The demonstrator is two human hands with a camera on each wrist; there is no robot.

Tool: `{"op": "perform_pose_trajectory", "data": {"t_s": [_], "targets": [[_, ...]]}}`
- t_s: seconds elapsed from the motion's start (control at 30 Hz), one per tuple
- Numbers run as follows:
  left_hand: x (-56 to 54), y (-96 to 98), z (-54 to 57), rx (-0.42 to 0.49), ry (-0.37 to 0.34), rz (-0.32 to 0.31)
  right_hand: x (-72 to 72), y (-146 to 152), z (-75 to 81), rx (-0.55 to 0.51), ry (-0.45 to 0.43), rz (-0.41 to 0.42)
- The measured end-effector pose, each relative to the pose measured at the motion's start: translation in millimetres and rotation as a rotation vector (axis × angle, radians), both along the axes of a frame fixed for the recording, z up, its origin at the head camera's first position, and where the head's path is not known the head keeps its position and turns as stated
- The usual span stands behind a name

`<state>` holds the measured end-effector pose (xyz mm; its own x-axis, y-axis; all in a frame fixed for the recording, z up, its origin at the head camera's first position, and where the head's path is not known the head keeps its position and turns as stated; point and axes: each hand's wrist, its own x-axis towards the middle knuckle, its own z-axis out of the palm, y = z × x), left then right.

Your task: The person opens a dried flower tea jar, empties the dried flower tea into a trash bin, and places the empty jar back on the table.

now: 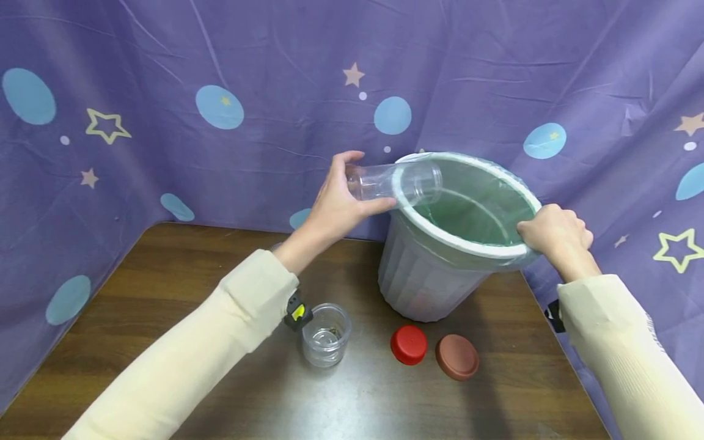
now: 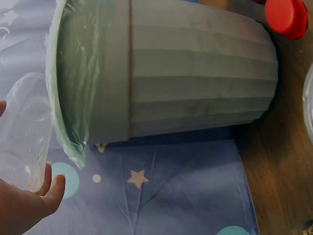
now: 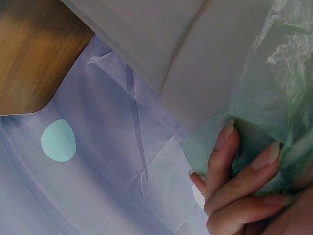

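Note:
My left hand (image 1: 341,198) grips a clear plastic jar (image 1: 379,181) by its base end. The jar lies on its side in the air, its mouth pointing right over the near-left rim of a grey trash can (image 1: 434,269). A thin green bag (image 1: 467,214) lines the can and folds over its rim. On the can's right side, my right hand (image 1: 557,231) holds the rim, thumb on the inside. Its fingers (image 3: 244,186) curl around the bag's outer fold in the right wrist view. The can stands tilted on the wooden table (image 1: 165,293).
A second clear jar (image 1: 326,342), without a lid and with small dark bits inside, stands below my left forearm. A red lid (image 1: 409,345) and a brown lid (image 1: 457,357) lie in front of the can. A purple patterned curtain (image 1: 308,73) hangs behind the table.

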<state>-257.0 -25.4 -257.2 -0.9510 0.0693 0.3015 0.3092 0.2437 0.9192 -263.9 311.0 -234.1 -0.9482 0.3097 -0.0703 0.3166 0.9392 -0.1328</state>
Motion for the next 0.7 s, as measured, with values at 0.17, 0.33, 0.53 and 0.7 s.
{"op": "perform_pose_trajectory", "data": {"t_s": [0.17, 0.33, 0.53, 0.7], "targets": [[-1.8, -4.7, -5.7, 0.0, 0.005, -0.024, -0.3, 0.6, -0.4, -0.001, 0.001, 0.003], [-3.4, -8.1, -8.4, -0.01, -0.015, -0.04, -0.6, 0.4, -0.7, -0.004, 0.003, 0.001], [-3.2, -7.0, -7.0, -0.115, -0.092, -0.013, -0.6, 0.3, -0.6, 0.002, -0.001, 0.002], [-4.3, -5.8, -5.9, -0.16, -0.076, -0.033, -0.4, -0.2, 0.0, 0.002, -0.007, -0.001]]}}
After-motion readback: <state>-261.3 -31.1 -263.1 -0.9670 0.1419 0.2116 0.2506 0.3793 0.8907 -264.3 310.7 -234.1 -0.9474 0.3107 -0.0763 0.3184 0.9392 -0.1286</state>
